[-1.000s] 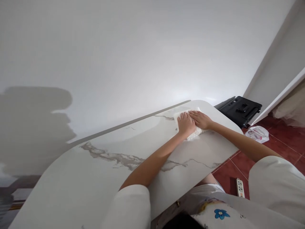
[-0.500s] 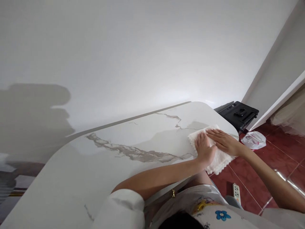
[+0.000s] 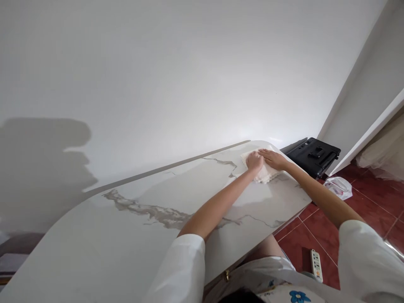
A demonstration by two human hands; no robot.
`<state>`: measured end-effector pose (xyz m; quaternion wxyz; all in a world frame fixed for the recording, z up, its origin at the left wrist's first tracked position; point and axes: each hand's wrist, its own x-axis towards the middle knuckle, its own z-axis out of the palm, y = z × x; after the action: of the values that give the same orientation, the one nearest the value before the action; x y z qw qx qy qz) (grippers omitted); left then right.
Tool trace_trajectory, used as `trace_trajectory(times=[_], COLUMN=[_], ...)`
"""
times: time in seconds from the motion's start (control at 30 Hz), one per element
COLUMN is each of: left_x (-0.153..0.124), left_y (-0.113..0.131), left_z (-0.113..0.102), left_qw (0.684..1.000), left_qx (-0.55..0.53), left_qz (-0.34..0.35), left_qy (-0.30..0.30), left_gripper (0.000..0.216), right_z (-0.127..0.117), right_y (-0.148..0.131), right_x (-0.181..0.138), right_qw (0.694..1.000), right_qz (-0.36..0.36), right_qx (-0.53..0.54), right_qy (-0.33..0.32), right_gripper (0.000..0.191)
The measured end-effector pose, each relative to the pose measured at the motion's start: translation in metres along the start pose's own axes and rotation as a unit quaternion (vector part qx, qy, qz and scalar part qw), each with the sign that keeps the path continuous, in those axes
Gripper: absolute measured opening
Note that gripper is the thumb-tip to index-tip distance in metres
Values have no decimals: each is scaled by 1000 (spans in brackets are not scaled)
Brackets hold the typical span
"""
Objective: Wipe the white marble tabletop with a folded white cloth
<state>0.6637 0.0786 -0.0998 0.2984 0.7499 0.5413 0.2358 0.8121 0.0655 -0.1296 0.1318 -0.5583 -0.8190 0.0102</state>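
A white cloth (image 3: 267, 173) with a scalloped edge lies on the white marble-patterned tabletop (image 3: 132, 248), near its far right end. My left hand (image 3: 255, 162) presses on the cloth's left part, fingers bent and closed on the fabric. Beside it, my right hand (image 3: 274, 159) rests flat across the upper right of the cloth with its fingers stretched out toward the left hand. Both arms reach forward over the table. The cloth is partly hidden under the two hands.
A pale wall (image 3: 189, 84) runs along the table's back edge. Past the right end stands a black suitcase (image 3: 315, 153). On the red tiled floor (image 3: 372, 214) are a white plastic bag (image 3: 339, 187) and a power strip (image 3: 316, 265).
Both hands and the cloth have moved forward, away from my body, from the table's near right edge toward its far right corner. My arms are now stretched further out.
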Motion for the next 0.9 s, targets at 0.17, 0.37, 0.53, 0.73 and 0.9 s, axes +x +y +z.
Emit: trace_trajectory(times=[0.17, 0.37, 0.53, 0.73, 0.9], left_x=[41, 77, 106, 111, 82], left_y=[-34, -50, -38, -14, 6], left_z=[-21, -25, -9, 18, 40], left_qw=[996, 989, 988, 983, 984], left_qx=[73, 95, 114, 158, 151], left_qz=[11, -6, -12, 23, 50], left_qy=[56, 112, 105, 95, 74], left_gripper=[31, 34, 34, 36, 42], right_z=[13, 22, 20, 13, 3], right_y=[-7, 7, 37, 66, 75], right_x=[69, 122, 133, 110, 65], right_qw=[1000, 999, 999, 1000, 1000], right_qz=[-10, -41, -29, -13, -26], right_qx=[-3, 14, 18, 6, 5], right_qy=[-6, -3, -12, 2, 7], right_gripper=[51, 52, 52, 50, 50])
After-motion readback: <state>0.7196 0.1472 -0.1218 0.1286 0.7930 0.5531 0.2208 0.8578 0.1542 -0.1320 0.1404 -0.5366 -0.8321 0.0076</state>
